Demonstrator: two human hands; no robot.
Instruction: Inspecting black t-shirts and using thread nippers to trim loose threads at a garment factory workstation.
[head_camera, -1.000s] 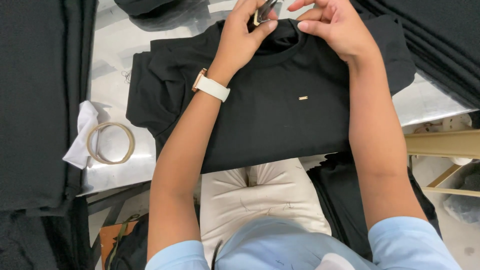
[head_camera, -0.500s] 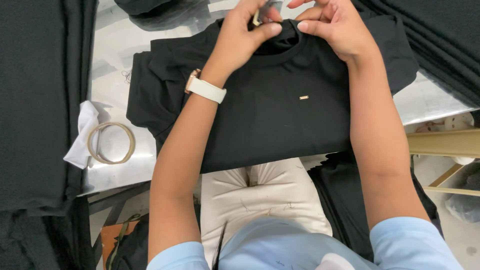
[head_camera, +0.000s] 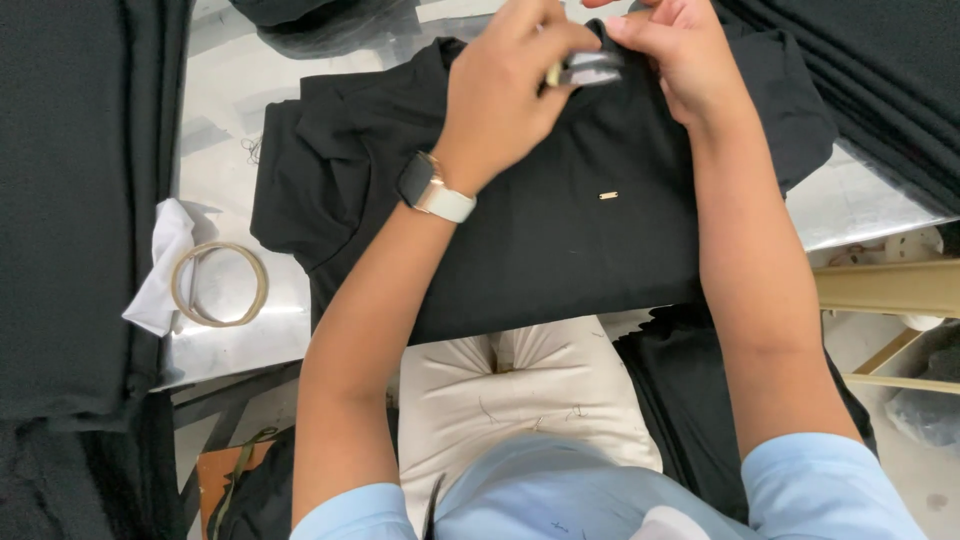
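Note:
A black garment (head_camera: 560, 230) lies spread on a shiny metal table (head_camera: 230, 170), with a small gold tab on its chest. My left hand (head_camera: 505, 90), with a watch on a pale strap at the wrist, pinches a small grey tag-like piece (head_camera: 590, 68) at the garment's collar. My right hand (head_camera: 675, 60) grips the collar edge right beside it, fingers closed on the fabric. The two hands almost touch at the top of the view.
A roll of clear tape (head_camera: 220, 283) lies on a white cloth (head_camera: 165, 265) at the table's left. Black fabric stacks (head_camera: 70, 200) flank the left and the upper right (head_camera: 870, 90). A cream cushion (head_camera: 520, 390) sits at the near edge. A wooden frame (head_camera: 885, 290) stands right.
My left wrist has turned, showing the watch face, and the small grey piece at the collar is now held out between both hands. The garment has not shifted.

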